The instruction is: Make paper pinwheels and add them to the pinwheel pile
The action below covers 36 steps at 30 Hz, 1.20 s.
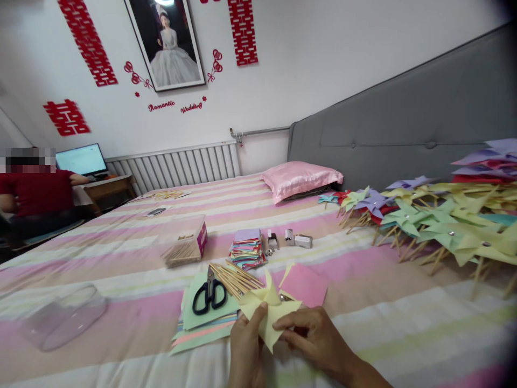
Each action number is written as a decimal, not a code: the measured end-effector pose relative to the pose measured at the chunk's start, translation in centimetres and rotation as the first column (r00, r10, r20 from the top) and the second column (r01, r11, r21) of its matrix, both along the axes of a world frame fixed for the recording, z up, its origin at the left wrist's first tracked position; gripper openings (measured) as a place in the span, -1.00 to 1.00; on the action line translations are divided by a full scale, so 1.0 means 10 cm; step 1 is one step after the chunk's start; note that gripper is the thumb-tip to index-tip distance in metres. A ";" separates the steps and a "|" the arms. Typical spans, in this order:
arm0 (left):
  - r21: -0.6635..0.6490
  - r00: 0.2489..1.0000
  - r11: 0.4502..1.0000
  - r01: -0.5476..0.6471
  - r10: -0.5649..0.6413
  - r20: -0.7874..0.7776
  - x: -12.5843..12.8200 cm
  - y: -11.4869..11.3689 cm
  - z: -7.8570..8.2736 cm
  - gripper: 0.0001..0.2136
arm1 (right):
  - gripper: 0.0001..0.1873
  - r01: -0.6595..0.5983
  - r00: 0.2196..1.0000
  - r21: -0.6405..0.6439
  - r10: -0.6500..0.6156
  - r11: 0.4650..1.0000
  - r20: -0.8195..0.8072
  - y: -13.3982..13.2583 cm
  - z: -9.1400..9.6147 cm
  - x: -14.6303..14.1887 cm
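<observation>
Striped bedspread (404, 323), creased yellow paper pinwheel (270, 311)

The left hand (245, 350) was bare, cut off by the bottom edge of the head view just past the wrist, and its thumb ended in a short nail. The right hand (319, 340) was bare as well, its finger joints plainly creased, and the right forearm (357, 373) behind it was uncovered as far as the view showed.

Held pinwheel (270, 313) one; scissors (210, 284) one; pillow (301, 179) one.
</observation>
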State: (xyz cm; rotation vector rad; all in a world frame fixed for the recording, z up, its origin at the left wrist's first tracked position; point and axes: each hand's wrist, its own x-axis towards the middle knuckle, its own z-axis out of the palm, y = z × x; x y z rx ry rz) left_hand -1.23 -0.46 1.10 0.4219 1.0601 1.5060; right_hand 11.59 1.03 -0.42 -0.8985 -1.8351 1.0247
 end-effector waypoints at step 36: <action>0.060 0.912 0.992 -0.108 0.123 -0.392 0.17 0.04 -0.11 -0.73 | -0.71 0.194 0.906 -0.324 -0.296 0.926 -0.303 0.05 -0.12 -0.09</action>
